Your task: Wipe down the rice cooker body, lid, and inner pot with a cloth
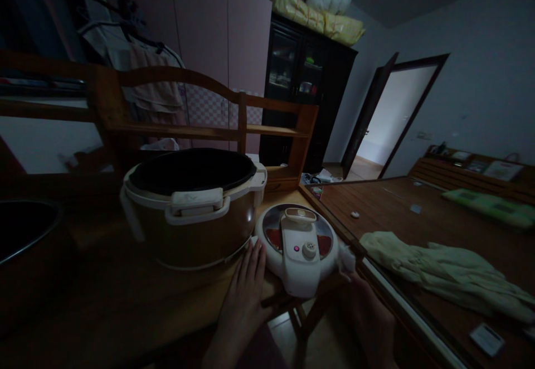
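Note:
A lidless brown and white rice cooker (193,213) stands on a wooden table (108,296), its dark inner pot showing. Its round white lid (297,243) lies top up at the table's right corner, beside the cooker. My left hand (244,291) rests flat on the table with fingers stretched out, fingertips touching the lid's left edge next to the cooker's base. My right hand (368,316) is below the lid's right side in the dark; its fingers seem closed on a small white cloth or tissue (346,260) at the lid's rim.
A dark metal pot (25,235) sits at the table's left edge. A wooden shelf rack (209,129) stands behind the cooker. To the right is a wooden bed platform (401,213) with a pale cloth (443,271). A dark cabinet (307,96) and an open doorway (395,115) lie beyond.

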Action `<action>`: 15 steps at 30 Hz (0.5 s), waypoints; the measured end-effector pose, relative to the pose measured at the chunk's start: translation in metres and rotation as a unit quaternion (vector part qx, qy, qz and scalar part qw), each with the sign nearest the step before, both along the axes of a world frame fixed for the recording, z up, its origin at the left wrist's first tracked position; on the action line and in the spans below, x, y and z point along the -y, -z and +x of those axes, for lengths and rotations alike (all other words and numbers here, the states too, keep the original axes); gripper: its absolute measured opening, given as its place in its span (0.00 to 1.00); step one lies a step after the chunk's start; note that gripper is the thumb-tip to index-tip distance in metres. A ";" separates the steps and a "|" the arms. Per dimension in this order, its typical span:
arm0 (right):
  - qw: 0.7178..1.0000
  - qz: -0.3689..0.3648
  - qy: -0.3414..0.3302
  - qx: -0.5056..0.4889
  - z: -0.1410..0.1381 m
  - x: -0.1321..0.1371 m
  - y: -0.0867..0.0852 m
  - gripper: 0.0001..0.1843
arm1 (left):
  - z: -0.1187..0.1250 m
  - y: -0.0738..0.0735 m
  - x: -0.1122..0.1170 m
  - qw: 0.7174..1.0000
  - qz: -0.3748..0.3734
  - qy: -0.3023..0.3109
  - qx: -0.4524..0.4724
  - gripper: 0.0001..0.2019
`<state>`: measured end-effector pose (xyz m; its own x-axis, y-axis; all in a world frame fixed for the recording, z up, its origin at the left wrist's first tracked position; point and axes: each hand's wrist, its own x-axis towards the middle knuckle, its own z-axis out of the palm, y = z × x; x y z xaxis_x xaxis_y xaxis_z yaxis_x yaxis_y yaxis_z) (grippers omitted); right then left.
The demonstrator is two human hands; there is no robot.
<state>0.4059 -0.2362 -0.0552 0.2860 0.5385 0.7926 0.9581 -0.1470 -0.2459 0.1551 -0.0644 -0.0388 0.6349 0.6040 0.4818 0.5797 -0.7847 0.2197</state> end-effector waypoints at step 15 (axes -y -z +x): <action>0.998 -0.007 -0.068 0.014 -0.017 -0.038 -0.018 0.15 | 0.000 0.003 -0.002 1.000 0.022 0.007 0.017 0.55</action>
